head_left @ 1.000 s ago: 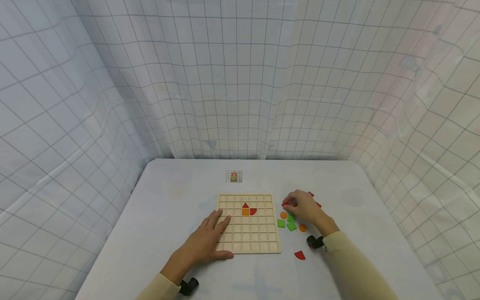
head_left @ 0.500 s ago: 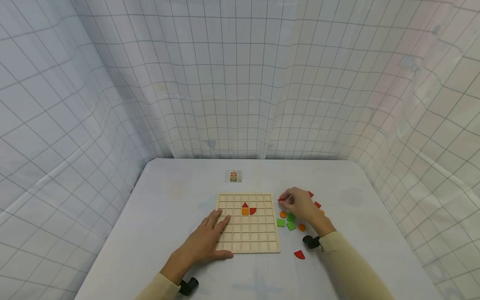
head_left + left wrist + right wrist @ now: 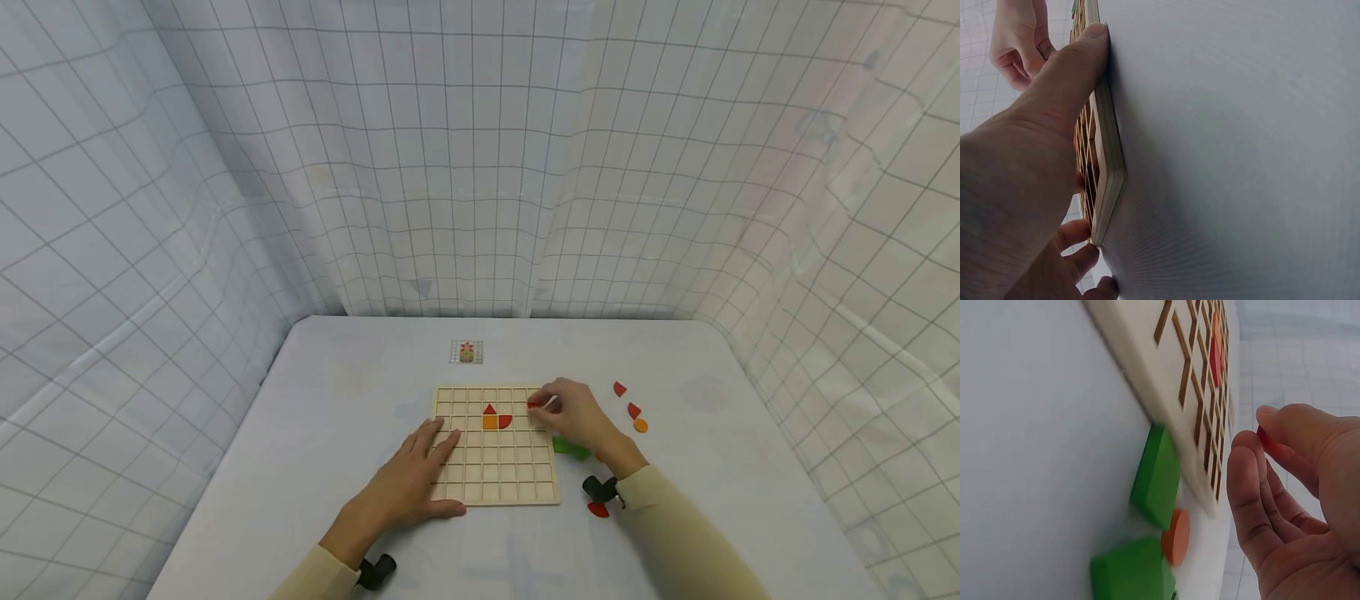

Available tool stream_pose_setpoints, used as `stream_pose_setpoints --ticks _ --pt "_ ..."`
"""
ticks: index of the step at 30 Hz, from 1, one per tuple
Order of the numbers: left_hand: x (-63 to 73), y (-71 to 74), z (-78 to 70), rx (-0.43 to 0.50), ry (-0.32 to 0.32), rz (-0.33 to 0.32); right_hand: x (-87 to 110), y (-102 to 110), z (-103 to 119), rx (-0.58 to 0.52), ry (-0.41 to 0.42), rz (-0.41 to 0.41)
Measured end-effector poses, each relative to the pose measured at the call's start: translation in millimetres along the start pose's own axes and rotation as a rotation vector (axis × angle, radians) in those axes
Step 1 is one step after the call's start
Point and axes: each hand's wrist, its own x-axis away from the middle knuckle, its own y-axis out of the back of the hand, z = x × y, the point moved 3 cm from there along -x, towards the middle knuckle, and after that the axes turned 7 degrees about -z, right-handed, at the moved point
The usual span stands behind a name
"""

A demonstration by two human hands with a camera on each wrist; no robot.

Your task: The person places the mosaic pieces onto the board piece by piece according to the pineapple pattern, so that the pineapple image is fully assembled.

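A square wooden grid board (image 3: pixel 517 492) lies on the table. Set in its cells are a red triangle tile (image 3: pixel 490 409), an orange square tile (image 3: pixel 490 422) and a red quarter-circle tile (image 3: pixel 506 422). My left hand (image 3: pixel 401 487) rests at the board's front left corner, fingers spread over the left edge and thumb along the front edge. Over the board's upper right part, my right hand (image 3: pixel 573 414) pinches a small red tile (image 3: pixel 1262 435) between thumb and index finger. The fingertips cover most of this tile, so I cannot tell its shape.
Green tiles (image 3: pixel 1157 478) and an orange disc (image 3: pixel 1177 537) lie by the board's right edge. Farther right are red quarter-circle tiles (image 3: pixel 633 410) and another orange disc (image 3: pixel 641 426). One red tile (image 3: pixel 598 510) lies near my right wrist. A small picture card (image 3: pixel 467 352) lies behind the board.
My right hand has moved left with the red tile, from beside the loose tiles to over the board's right side. The left hand has stayed in place.
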Motion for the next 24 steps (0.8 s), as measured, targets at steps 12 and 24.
stream_pose_setpoints --ticks 12,24 --pt "2.3 4.2 -1.1 0.023 0.01 0.009 -8.7 -28.6 32.7 -0.076 0.091 0.063" --pt "2.3 3.3 -0.5 0.026 -0.003 0.005 -19.1 -55.7 60.6 -0.06 0.185 0.062"
